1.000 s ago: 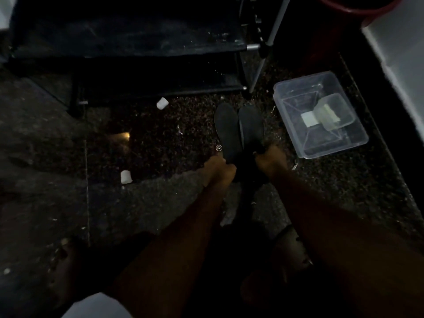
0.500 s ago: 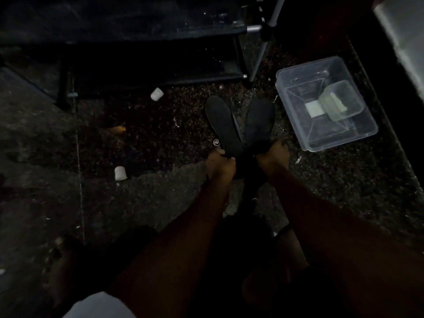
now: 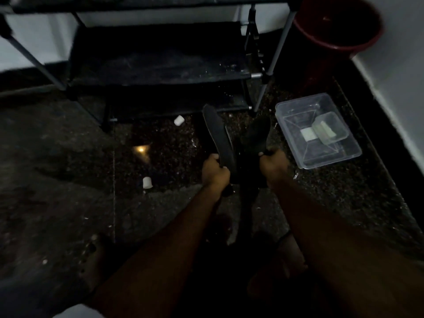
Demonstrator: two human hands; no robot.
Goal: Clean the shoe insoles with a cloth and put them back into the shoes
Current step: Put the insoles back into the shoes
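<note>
Splayed wider since earlier, the left insole (image 3: 219, 136), heel gripped in the curled left hand (image 3: 214, 172), points to 11 o'clock; the right insole (image 3: 255, 135), gripped by the right hand (image 3: 273, 167), to 1 o'clock. Likely light and floppy: support mid-length when wiping

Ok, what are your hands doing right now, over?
Left hand grips left insole, right hand grips right insole. Tips spread apart. No cloth in view. Clear box at right, not blocking.

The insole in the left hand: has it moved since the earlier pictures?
Yes. The insole in the left hand has tilted leftward; its tip is now nearer the white cap by the rack.
</note>
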